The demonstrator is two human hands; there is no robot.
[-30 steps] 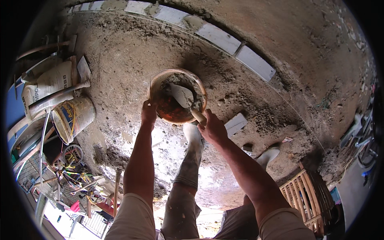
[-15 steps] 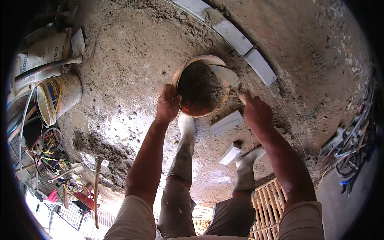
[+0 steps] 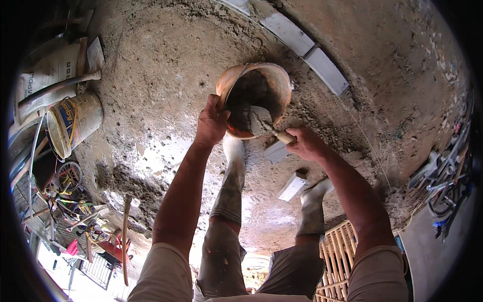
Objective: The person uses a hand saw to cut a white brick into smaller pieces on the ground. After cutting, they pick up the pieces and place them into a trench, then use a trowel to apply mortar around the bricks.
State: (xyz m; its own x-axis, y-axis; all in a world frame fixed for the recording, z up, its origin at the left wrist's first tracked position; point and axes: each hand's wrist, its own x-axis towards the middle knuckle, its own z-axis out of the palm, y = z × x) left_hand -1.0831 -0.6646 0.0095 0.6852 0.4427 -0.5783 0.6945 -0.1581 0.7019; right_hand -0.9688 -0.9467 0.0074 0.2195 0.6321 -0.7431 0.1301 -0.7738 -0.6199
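An orange bucket (image 3: 283, 80) with dark wet mortar (image 3: 246, 93) inside tilts over the dirt ground, its mouth toward me. On its left rim my left hand (image 3: 211, 122) is closed, gripping the edge. My right hand (image 3: 306, 143) wraps round the wooden handle of a trowel (image 3: 260, 120). The trowel's mortar-smeared blade reaches into the bucket's mouth at the near side, against the mortar. Just below the bucket lies a grey block (image 3: 276, 152), partly hidden by the trowel hand.
A curved row of grey blocks (image 3: 326, 70) with a string line runs at the upper right. Another block (image 3: 293, 186) lies by my right boot (image 3: 313, 194). At left stand a pale bucket (image 3: 83, 121) and a sack (image 3: 48, 83). Metal tools (image 3: 443, 176) pile up at the right.
The trowel blade has moved from the bucket's right rim down and left into its mouth, with my right hand following leftward. The bucket has tipped more, still held by my left hand.
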